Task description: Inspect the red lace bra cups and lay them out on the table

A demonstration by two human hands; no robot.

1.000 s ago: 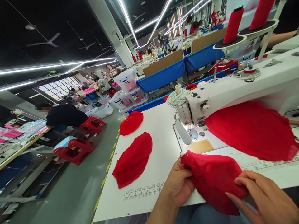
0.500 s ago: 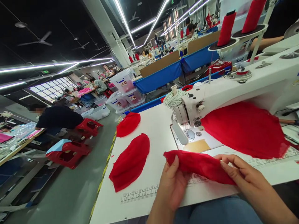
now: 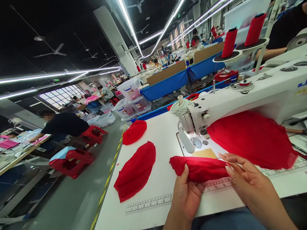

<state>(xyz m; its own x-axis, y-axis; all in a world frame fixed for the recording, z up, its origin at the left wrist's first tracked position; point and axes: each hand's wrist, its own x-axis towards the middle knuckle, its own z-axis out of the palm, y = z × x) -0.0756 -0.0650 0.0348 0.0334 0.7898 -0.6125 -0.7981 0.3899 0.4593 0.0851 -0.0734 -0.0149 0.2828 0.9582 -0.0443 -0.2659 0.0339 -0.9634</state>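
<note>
My left hand (image 3: 186, 195) and my right hand (image 3: 249, 185) together hold a folded piece of red mesh fabric (image 3: 199, 166) just above the white sewing table (image 3: 163, 134), in front of the needle of the white sewing machine (image 3: 240, 95). The left thumb presses on the piece's lower edge. The right fingers pinch its right end. A larger heap of red fabric (image 3: 251, 137) lies under the machine's arm, to the right of the needle.
Two stacks of red fabric pieces (image 3: 136, 171) (image 3: 134, 131) lie at the table's left. Red thread cones (image 3: 229, 43) stand on the machine's rack. A person (image 3: 59, 124) sits at a bench across the aisle, beside red stools (image 3: 72, 159). Plastic bins (image 3: 130, 95) are stacked further back.
The red piece was bunched and hanging over the table's front edge; it has been drawn up and folded into a narrow strip held between both hands in front of the needle.
</note>
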